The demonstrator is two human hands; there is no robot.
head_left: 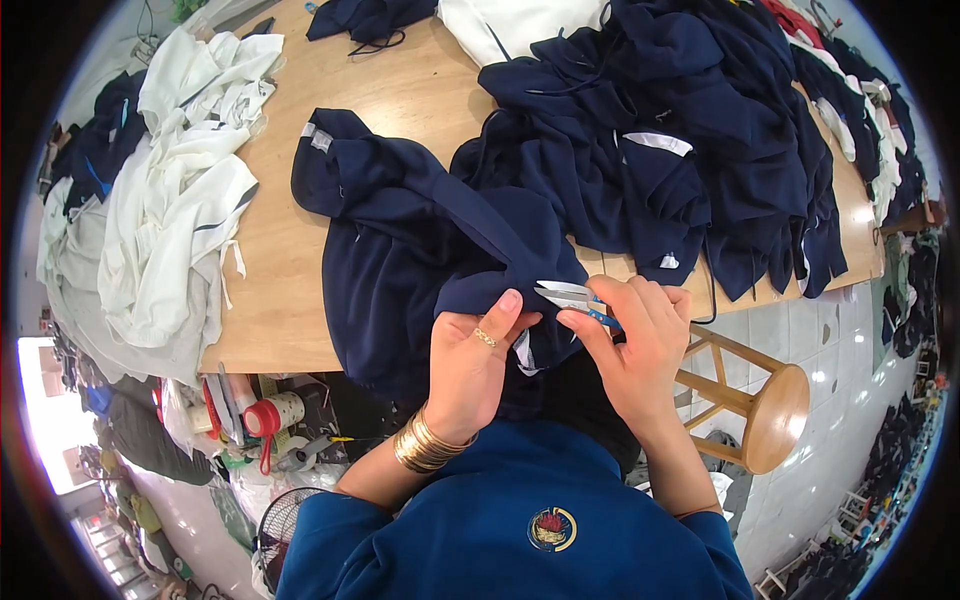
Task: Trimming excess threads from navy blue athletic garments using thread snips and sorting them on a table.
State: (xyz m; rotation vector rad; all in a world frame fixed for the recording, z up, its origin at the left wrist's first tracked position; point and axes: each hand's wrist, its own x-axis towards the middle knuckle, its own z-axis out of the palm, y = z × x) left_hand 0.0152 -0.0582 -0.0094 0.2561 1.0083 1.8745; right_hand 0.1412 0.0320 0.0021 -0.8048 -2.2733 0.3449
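A navy blue garment [390, 250] lies spread over the near edge of the table, its fabric hanging down toward my lap. My left hand [468, 365] is closed on a fold of it, thumb on top; a ring and several gold bangles show on that arm. Small thread snips [575, 295] with metal blades and blue handles sit between the thumb and fingers of my right hand [640, 335]. Their blades are parted and point left, just above the fabric by my left thumb. A white label [524, 352] shows on the garment just right of my left hand.
The wooden table [275, 270] carries a pile of navy garments [700, 130] at right and white garments [185, 190] at left. A wooden stool [780, 415] stands at the right. Below the table's left edge are a red-lidded container [272, 413] and a fan [280, 530].
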